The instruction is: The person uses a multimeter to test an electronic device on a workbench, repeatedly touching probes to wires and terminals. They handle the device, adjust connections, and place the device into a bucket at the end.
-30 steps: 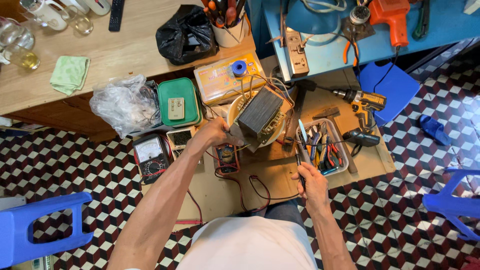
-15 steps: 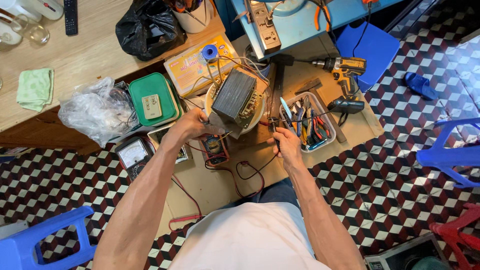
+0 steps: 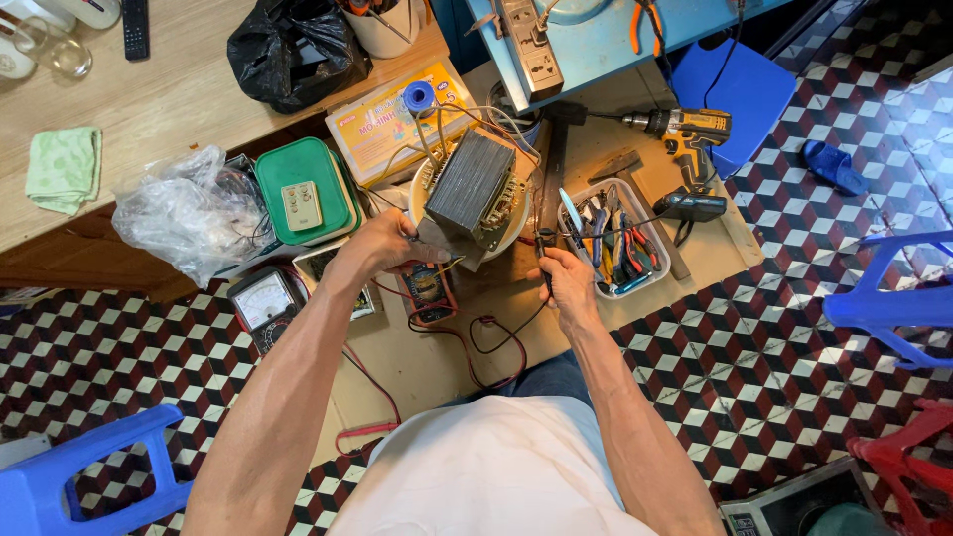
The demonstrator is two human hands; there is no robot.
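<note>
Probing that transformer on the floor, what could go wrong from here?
1. The left hand and right hand each hold a probe at the transformer, among loose wires; a slipped tip might bridge neighbouring terminals.
2. The red and black probe leads loop under both forearms; an arm move could snag them and drag the digital multimeter.
3. The transformer sits on a round white base with one corner past its rim, so pressing on it may tip it.
</note>
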